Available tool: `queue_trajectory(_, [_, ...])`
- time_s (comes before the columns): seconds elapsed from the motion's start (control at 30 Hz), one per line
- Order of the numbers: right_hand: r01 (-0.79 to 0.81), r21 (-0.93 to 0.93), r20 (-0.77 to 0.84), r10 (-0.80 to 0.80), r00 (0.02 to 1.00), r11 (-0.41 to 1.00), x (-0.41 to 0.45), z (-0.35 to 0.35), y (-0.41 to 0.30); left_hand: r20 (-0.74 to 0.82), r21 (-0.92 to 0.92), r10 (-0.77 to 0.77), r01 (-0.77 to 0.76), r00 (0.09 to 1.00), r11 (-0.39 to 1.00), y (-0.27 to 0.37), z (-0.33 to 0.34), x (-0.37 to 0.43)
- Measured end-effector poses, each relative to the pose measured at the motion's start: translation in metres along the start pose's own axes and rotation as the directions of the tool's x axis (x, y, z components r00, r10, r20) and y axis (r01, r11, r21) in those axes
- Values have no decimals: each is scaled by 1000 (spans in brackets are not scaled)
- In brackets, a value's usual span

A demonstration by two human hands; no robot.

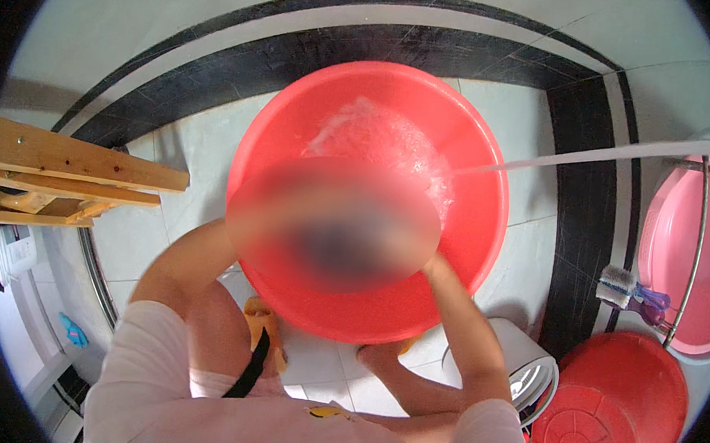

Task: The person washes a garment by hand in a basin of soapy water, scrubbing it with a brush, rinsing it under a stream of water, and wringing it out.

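Note:
A large round red plastic basin [360, 320] stands on the tiled floor before me. Frothy, rippling water [386, 131] fills its bottom, and a thin stream of water [557, 160] runs into it from the right. Both my arms reach down into the basin, but a blurred oval hides their ends. Within that blur, my left hand [269, 209] and my right hand [400, 243] are only faint skin-coloured patches, on either side of a dark object [341, 239] that cannot be made out. Neither the fingers nor any hold can be told.
A red plastic bucket [646, 390] lies at the lower right, beside a white bin [507, 343]. Pink basins [680, 244] and scrubbing brushes [619, 288] are by a metal rack at the right. Wooden furniture [88, 156] juts in from the left. Black-banded tiled walls surround the floor.

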State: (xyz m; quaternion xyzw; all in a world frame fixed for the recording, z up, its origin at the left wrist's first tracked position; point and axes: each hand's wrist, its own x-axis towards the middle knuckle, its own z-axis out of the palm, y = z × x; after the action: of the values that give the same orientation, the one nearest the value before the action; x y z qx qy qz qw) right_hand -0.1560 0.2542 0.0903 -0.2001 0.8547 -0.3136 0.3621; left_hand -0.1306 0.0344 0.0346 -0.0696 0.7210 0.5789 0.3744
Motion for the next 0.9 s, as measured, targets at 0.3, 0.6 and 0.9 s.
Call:
queue_trajectory(0.3, [55,-601,-212,-226,951,797,-10,116,86,-162,827,496,-157,853,540,-71,101,-1])
queue_trajectory(0.6, [-70,149,-331,117,936,986,35,56,66,-331,639,198,64,922,767,-14,47,56])
queue_trajectory(0.9, [-454,-200,-574,272,773,868,-29,-5,41,-393,897,683,95,616,431,57,6,-6])
